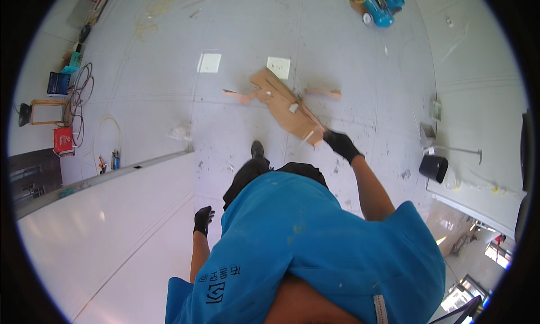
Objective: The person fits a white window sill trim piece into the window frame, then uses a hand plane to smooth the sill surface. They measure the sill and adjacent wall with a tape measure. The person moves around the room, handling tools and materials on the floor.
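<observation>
My right hand (340, 144), in a black glove, is closed on the near right end of a long brown piece of cardboard (287, 119). The cardboard slants away to the far left, with torn edges and a few small pale scraps on it. At my left side hangs my left hand (203, 220), also black-gloved, its fingers loosely bent and a little apart, with nothing in it. Torn brown strips lie on the floor beside the cardboard, one strip (323, 92) to its right and another strip (239, 96) to its left.
A blue air compressor (382, 6) stands at the far right. Along the left are coiled hoses (81, 93), a red box (63, 139) and a wooden-framed stool (48, 111). A low white wall (112, 228) runs near my left; a black bin (433, 168) stands right.
</observation>
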The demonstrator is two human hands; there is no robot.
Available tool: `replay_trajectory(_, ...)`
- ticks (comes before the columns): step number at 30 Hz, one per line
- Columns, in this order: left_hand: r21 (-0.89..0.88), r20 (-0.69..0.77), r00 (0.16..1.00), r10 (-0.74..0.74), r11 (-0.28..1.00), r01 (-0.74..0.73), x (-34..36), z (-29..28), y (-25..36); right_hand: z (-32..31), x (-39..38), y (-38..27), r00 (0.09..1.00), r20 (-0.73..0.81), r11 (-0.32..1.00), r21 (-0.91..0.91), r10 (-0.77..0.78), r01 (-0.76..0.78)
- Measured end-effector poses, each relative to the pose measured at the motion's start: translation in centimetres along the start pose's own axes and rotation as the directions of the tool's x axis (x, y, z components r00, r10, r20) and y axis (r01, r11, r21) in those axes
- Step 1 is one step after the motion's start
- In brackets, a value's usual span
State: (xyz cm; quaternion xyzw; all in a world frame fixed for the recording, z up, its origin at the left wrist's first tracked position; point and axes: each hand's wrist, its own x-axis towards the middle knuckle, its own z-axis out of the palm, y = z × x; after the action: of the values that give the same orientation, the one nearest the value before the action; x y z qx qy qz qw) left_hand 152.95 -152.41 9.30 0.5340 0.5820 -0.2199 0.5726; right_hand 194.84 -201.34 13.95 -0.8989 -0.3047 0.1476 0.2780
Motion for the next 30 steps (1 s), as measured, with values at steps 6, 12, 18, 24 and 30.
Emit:
replay_trajectory(6, -0.096, -0.058, 0.995, 0.085, 0.991, -0.09, 5.6, -1.4, 13.6, 3.2, -1.3, 6.6, 0.976, 0.216, 0.986, -0.161, 0.005, 0.031)
replay_trajectory(12, 0.242, -0.006, 0.843, 0.538, 0.819, -0.521, 10.5, 1.6, 23.6, -0.1, 11.0, 8.3, 0.945, 0.327, 0.993, -0.114, 0.019, 0.02)
replay_trajectory(18, -0.266, -0.143, 0.986, 0.087, 0.956, -0.122, 12.2, 5.4, 30.8, -4.8, 31.2, 12.3, 0.963, 0.238, 0.974, 0.152, 0.128, -0.167)
replay_trajectory(24, -0.3, -0.126, 0.99, 0.061, 0.949, -0.096, 12.2, 8.9, 37.0, -10.4, 53.6, 10.1, 0.96, 0.174, 0.972, -0.042, -0.219, 0.23)
replay_trajectory(30, -0.501, -0.099, 0.979, -0.181, 0.859, 0.108, 17.2, 10.0, 38.9, -8.1, 74.8, -2.6, 0.882, 0.437, 0.982, 0.136, -0.177, 0.13)
